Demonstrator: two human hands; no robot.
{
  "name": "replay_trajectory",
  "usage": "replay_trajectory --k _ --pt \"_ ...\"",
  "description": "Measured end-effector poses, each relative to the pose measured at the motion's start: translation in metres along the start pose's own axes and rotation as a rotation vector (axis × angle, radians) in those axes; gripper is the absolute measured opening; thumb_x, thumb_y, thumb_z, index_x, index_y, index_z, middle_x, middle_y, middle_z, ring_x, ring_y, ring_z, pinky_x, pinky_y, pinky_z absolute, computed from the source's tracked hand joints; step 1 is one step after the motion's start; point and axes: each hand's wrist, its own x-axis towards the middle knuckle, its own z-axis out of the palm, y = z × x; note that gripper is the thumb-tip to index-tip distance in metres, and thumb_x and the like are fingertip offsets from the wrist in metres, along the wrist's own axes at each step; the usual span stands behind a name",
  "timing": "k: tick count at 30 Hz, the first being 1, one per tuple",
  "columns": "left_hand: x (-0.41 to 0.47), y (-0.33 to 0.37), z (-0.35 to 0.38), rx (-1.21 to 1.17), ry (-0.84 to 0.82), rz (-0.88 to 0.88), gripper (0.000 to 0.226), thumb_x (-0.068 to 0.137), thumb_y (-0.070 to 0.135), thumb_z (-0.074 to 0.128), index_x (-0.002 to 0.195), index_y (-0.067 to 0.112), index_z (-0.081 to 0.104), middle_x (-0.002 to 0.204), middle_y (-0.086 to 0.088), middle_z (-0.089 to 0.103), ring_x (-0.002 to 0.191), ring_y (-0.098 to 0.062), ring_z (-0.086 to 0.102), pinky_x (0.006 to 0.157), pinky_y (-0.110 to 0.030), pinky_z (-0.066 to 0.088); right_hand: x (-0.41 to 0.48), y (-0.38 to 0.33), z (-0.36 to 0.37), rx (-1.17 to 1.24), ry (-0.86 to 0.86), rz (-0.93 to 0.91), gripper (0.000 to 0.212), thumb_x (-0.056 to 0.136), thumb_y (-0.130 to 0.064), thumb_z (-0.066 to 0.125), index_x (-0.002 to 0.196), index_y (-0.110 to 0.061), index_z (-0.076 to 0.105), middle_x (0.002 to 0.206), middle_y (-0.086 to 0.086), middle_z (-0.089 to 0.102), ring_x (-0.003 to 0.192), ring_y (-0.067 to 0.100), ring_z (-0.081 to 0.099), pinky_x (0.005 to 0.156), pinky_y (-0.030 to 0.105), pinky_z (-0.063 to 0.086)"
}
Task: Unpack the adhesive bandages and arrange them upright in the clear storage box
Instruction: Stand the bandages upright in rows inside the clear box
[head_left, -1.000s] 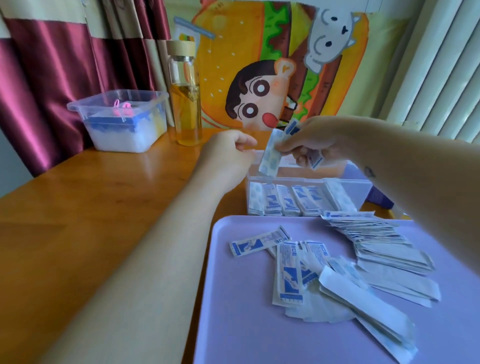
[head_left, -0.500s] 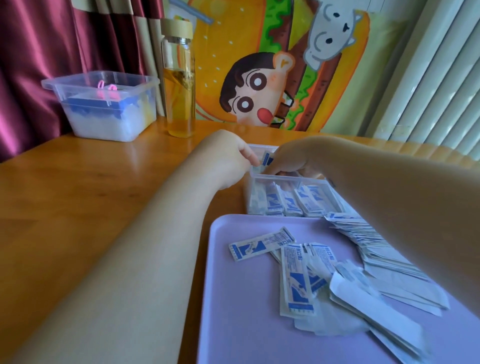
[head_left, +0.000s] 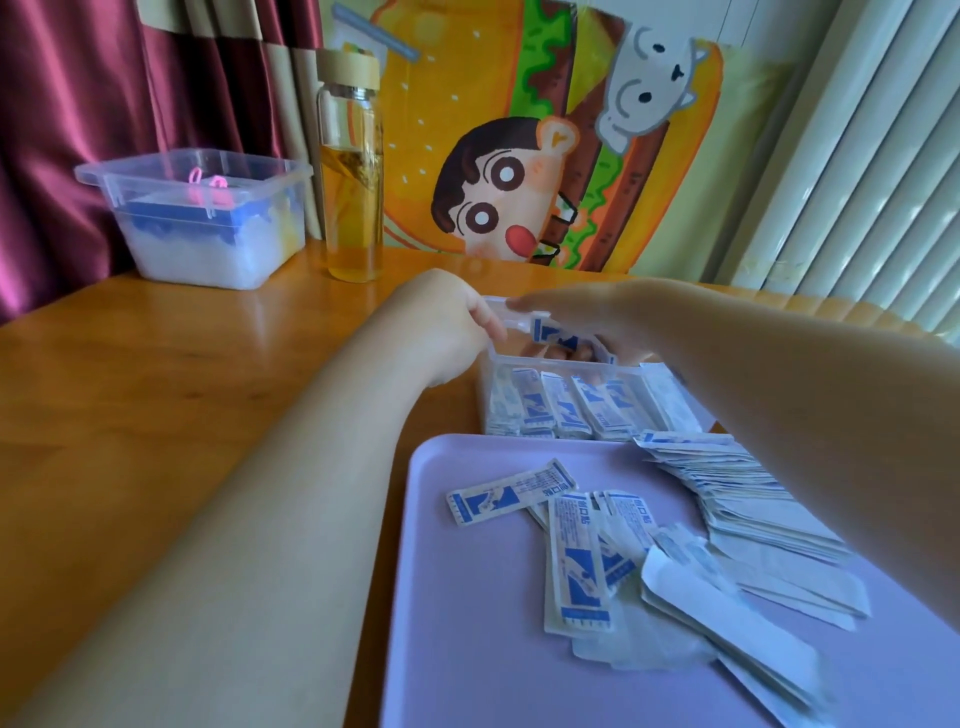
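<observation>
1. Over the clear storage box (head_left: 618, 368), the right hand (head_left: 597, 319) pinches one wrapped bandage (head_left: 555, 335), tilted above the row (head_left: 566, 410) standing inside.
2. It looks paper-light, thin and floppy. Pinching near the top end should let the lower edge slide in.
3. The left hand (head_left: 454, 332) curls at the box's left rim. I cannot tell whether it grips.
4. Loose bandages (head_left: 576, 561) lie on the purple tray (head_left: 467, 649) just in front.

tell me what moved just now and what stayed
The right hand, pinching a blue-and-white wrapped bandage, dropped from above the clear plastic storage box to its rim; the left hand came down to the box's left rim. Loose bandages on the lilac tray stayed put.
</observation>
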Motion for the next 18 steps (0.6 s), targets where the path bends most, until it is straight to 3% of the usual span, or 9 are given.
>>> replay_trajectory --k 4,6,8,10,12,15,18 --pt "0.0 0.0 -0.001 0.003 -0.04 0.003 0.025 0.091 0.017 0.056 0.113 0.017 0.068 0.114 -0.005 0.065 0.108 -0.021 0.06 0.076 -0.022 0.04 -0.007 0.007 -0.009 0.193 -0.141 -0.01 0.04 0.093 -0.036 0.032 0.094 -0.002 0.054 0.06 0.006 0.052 0.04 0.016 0.039 0.047 0.026 0.037" --pt "0.0 0.0 -0.001 0.006 -0.047 0.01 0.025 0.091 0.017 0.056 0.113 0.018 0.068 0.114 -0.004 0.065 0.108 -0.02 0.06 0.076 -0.021 0.039 -0.006 0.011 -0.009 0.196 -0.12 -0.013 0.03 0.092 -0.023 0.033 0.1 -0.001 0.052 0.071 0.009 0.048 0.049 0.017 0.038 0.049 0.028 0.037" --pt "0.002 -0.001 -0.002 0.009 -0.049 0.015 0.025 0.091 0.018 0.057 0.114 0.018 0.068 0.115 -0.004 0.065 0.108 -0.02 0.059 0.076 -0.021 0.039 -0.003 0.015 -0.009 0.239 -0.061 -0.026 0.028 0.094 -0.015 0.031 0.104 0.0 0.052 0.086 0.013 0.055 0.063 0.021 0.049 0.053 0.03 0.046" --pt "0.003 -0.001 -0.002 0.007 -0.05 0.013 0.025 0.091 0.019 0.057 0.113 0.018 0.068 0.115 -0.004 0.065 0.108 -0.02 0.06 0.076 -0.021 0.039 -0.002 0.018 -0.01 0.305 -0.032 -0.05 0.024 0.097 -0.01 0.032 0.1 0.0 0.053 0.099 0.014 0.06 0.08 0.025 0.058 0.069 0.036 0.053" --pt "0.004 -0.002 -0.001 0.001 -0.047 0.021 0.024 0.091 0.018 0.057 0.113 0.018 0.068 0.114 -0.003 0.065 0.107 -0.019 0.06 0.076 -0.021 0.04 -0.002 0.02 -0.01 0.281 -0.006 -0.066 0.023 0.099 -0.01 0.036 0.094 -0.002 0.057 0.097 0.012 0.062 0.083 0.024 0.059 0.076 0.034 0.052" --pt "0.005 -0.004 0.0 0.014 -0.047 0.032 0.024 0.091 0.017 0.057 0.113 0.019 0.068 0.113 -0.003 0.065 0.106 -0.018 0.06 0.074 -0.02 0.04 -0.001 0.021 -0.011 0.077 0.114 -0.059 0.022 0.097 -0.019 0.048 0.081 -0.008 0.057 0.074 0.005 0.054 0.063 0.017 0.045 0.058 0.024 0.036" --pt "0.005 -0.003 0.0 0.026 -0.056 0.029 0.025 0.091 0.016 0.056 0.113 0.019 0.068 0.114 -0.002 0.065 0.106 -0.018 0.06 0.075 -0.02 0.04 0.0 0.022 -0.009 -0.063 0.125 -0.052 0.025 0.094 -0.023 0.055 0.075 -0.008 0.058 0.068 0.003 0.046 0.058 0.014 0.036 0.054 0.022 0.029"
